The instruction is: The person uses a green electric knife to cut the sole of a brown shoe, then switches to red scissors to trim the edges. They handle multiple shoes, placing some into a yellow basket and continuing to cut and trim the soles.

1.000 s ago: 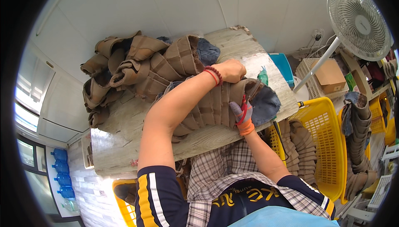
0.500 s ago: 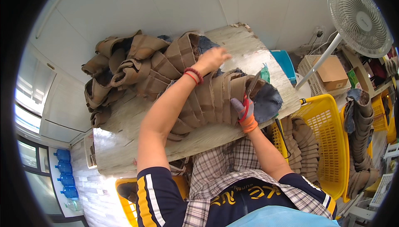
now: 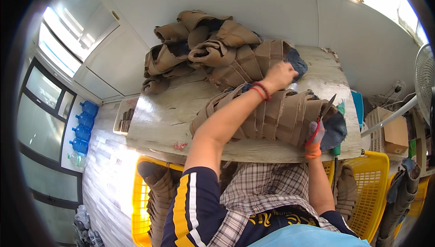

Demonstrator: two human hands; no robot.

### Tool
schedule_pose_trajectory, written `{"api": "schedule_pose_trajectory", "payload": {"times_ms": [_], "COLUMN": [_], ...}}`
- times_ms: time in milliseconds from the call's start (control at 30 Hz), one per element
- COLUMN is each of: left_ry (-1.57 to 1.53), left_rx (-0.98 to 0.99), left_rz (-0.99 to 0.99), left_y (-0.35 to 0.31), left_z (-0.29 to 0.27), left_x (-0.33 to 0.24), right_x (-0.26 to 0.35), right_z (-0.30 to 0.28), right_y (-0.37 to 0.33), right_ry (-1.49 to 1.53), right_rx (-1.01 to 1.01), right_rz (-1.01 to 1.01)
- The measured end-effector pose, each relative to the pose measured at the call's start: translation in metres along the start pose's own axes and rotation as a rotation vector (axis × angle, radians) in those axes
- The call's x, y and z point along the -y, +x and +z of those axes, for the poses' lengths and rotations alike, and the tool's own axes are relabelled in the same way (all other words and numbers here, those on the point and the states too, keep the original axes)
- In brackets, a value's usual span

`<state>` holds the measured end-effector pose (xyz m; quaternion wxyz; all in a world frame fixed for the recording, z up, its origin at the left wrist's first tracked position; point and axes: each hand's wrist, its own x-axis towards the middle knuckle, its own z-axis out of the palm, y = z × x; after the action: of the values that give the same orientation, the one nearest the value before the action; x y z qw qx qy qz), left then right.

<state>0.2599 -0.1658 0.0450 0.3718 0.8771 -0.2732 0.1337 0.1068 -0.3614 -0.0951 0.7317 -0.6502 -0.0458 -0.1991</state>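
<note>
two yellow plastic crates sit nearest, low beside the person's legs: one yellow crate at the left (image 3: 144, 201) with tan pieces stacked inside, another yellow crate at the right (image 3: 372, 188) also holding tan fabric. two bare forearms reach up from the bottom edge. the right hand (image 3: 314, 134) is closed around one pair of scissors (image 3: 327, 106), the blades pointing up at the right end of the tan ribbed piece (image 3: 272, 115), which lies across the near half of the wooden table (image 3: 167, 120); its right end shows dark blue lining. the left hand (image 3: 280, 75), with beaded bands at the wrist, stretches farther over the table, its fingers curled onto the edge of a pile of tan pieces (image 3: 208, 47) heaped at the far side; whether it actually grips one i cannot tell. a small red scrap (image 3: 179, 146) lies near the table's front edge. beyond the table stand white tiled walls. four or so blue water bottles (image 3: 83, 124) line the floor at far left by a glass door. one white fan (image 3: 426, 88) and a cardboard box (image 3: 395, 134) stand at the right.
</note>
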Motion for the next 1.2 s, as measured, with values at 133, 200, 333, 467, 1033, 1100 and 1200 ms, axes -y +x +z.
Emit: {"api": "schedule_pose_trajectory", "payload": {"times_ms": [133, 200, 333, 467, 1033, 1100, 1200], "left_ry": [0.661, 0.850, 0.533, -0.097, -1.947, -1.966, -1.975], "left_rx": [-0.598, -0.593, -0.453, -0.667, -0.434, -0.340, -0.298], "left_rz": [0.102, -0.094, -0.320, -0.302, -0.585, -0.580, -0.546], "left_y": [-0.041, -0.079, -0.115, -0.115, -0.317, -0.323, -0.335], "left_z": [-0.126, -0.175, -0.218, -0.261, -0.151, -0.123, -0.090], "left_x": [0.007, 0.041, 0.118, 0.050, -0.060, -0.073, -0.089], "right_x": [0.008, 0.041, 0.064, 0.065, 0.225, 0.245, 0.259], "right_z": [-0.032, -0.019, -0.013, -0.023, 0.022, 0.030, 0.044], "right_y": [-0.027, -0.039, -0.053, -0.067, -0.125, -0.143, -0.163], "right_ry": [-0.198, 0.080, 0.187, 0.184, 0.112, 0.119, 0.222], "right_rx": [-0.094, -0.099, -0.086, -0.076, 0.029, 0.071, 0.296], "right_rz": [-0.159, 0.036, 0.160, 0.170, 0.064, 0.073, 0.140]}}
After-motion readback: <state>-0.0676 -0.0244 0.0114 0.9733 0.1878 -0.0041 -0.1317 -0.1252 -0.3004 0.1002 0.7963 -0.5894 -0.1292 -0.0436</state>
